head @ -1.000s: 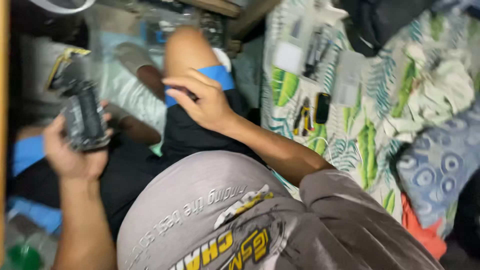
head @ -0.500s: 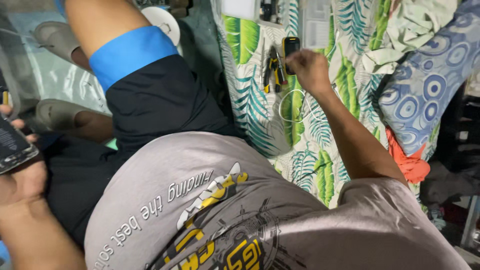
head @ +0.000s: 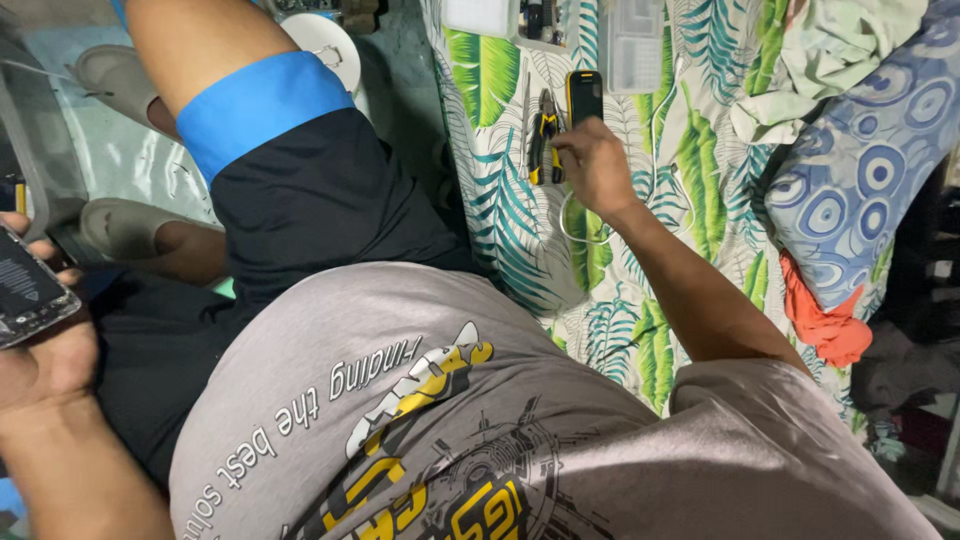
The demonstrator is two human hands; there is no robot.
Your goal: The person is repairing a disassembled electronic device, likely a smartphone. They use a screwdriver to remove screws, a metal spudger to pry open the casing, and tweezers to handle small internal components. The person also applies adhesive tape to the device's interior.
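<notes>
Phone point(head: 28, 290) with its back open sits cupped in our left hand point(head: 45, 345) at the frame's left edge, while our right hand point(head: 592, 165), fingers loosely curled and empty, touches the pliers point(head: 543, 140) at upper centre, which we judge need grasping next.

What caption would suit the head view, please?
Left hand holds an opened phone; right hand reaches yellow-black pliers on leaf-print cloth.

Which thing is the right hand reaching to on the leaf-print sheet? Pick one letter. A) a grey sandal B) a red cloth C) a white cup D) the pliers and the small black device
D: the right hand has its fingertips at the pliers and the small black device on the sheet.
</notes>
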